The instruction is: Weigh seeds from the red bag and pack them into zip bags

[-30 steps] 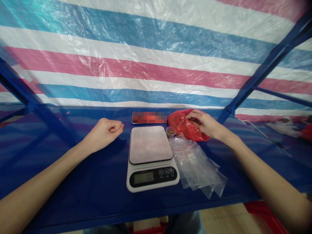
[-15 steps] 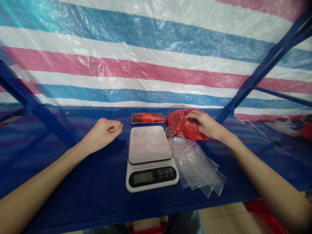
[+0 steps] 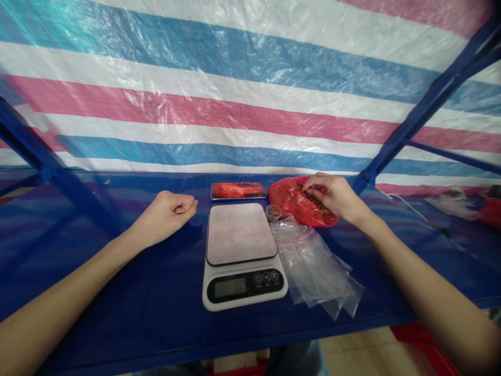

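My left hand (image 3: 172,214) rests as a loose fist on the blue table, left of a white kitchen scale (image 3: 241,235); nothing shows in it. The scale's plate is bare and its display reads 0.0. At the right, my right hand (image 3: 332,196) is over the mouth of a red plastic bag (image 3: 285,196). Its fingers are bent together among small brown pieces (image 3: 319,204) inside; what they pinch is too small to make out. Between scale and bag stands a small clear cup (image 3: 273,212) with a few brown bits in it.
Clear zip bags (image 3: 317,266) lie fanned out right of the scale. Behind the scale is a phone (image 3: 238,190) with a reddish screen. A striped tarp (image 3: 235,115) hangs behind the blue table (image 3: 156,313), between slanted blue metal posts (image 3: 410,120).
My right hand has shifted slightly right and lifted a little, and the bag's mouth has spread, showing more brown pieces. My left hand has stayed still.
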The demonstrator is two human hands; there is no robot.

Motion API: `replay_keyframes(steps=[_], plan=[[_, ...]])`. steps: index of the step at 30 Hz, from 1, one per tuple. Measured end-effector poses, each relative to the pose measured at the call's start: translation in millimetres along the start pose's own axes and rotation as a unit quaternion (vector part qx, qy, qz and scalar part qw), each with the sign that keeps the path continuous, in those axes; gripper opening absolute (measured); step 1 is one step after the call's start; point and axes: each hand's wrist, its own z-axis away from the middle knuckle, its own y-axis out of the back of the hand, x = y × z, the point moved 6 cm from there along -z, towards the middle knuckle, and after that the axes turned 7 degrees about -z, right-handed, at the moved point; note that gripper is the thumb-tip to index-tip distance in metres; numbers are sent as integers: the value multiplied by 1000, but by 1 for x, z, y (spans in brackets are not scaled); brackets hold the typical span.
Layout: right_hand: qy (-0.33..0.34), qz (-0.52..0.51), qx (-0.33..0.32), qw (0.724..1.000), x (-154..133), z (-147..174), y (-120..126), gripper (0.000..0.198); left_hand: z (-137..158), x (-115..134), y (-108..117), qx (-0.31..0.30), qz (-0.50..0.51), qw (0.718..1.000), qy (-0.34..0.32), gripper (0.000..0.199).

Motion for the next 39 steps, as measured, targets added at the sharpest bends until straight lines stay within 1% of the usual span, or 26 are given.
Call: replay_keyframes(steps=[6, 15, 19, 22, 25, 28, 31, 39], plan=[[2, -5, 59, 998, -17, 0, 13, 14, 0, 0, 0, 2, 0, 1000, 0, 43], [20, -34, 103, 994, -47, -1, 12, 11, 0, 1, 2, -1, -1, 1000, 2, 43], [30, -67, 83, 994, -63, -2, 2, 11, -2, 4, 1, -3, -1, 1000, 1, 42], [46, -116, 49, 991, -79, -1, -13, 11, -2, 4, 1, -3, 3, 1000, 3, 42], [62, -170, 2, 984, -94, 1, -32, 11, -2, 3, 2, -2, 4, 1000, 8, 43], [69, -199, -26, 977, -102, 4, -45, 12, -1, 2, 2, -2, 4, 1000, 11, 44], [67, -203, -35, 976, -102, 5, -49, 13, -1, 3, 1, -4, 6, 1000, 13, 44], [67, -205, -37, 976, -98, 4, -48, 8, -1, 1, 1, 0, 1, 1000, 10, 43]])
